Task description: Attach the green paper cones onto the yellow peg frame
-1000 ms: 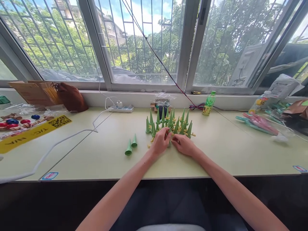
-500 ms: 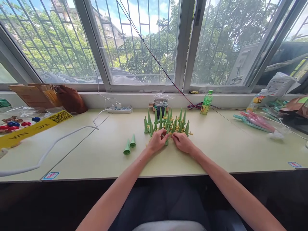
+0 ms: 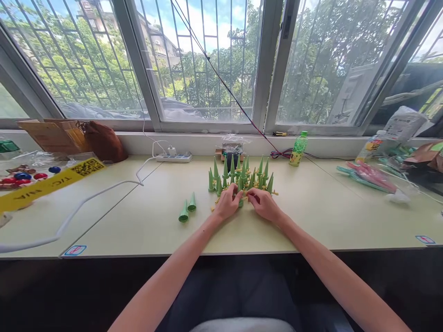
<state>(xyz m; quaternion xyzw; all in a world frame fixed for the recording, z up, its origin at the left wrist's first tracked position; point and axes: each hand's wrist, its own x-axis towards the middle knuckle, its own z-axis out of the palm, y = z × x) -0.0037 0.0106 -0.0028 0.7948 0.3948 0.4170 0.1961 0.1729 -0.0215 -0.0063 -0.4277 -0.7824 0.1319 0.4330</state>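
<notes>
A cluster of upright green cones (image 3: pixel 261 166) with small yellow pieces about their bases stands on the table in front of me. My left hand (image 3: pixel 227 204) is closed around the near green cone (image 3: pixel 241 202), whose lower end shows by the thumb. Just to its right, my right hand (image 3: pixel 266 204) pinches a small yellow piece (image 3: pixel 246 198) against that cone's side; the fingertips partly hide it. Two more green cones (image 3: pixel 183 212) stand apart, left of my left hand. A loose yellow piece (image 3: pixel 212 209) lies near my left wrist.
A white cable (image 3: pixel 100 197) runs over the table's left side to a power strip (image 3: pixel 174 157). Behind the cones is a small dark box (image 3: pixel 232 159) with clear wrap. At the right back are a green bottle (image 3: pixel 298 148) and pink and green plastic bags (image 3: pixel 368 177).
The view has shifted slightly. My right fingers have drawn back a little from the cone and the yellow piece shows more; my left hand keeps its grip.
</notes>
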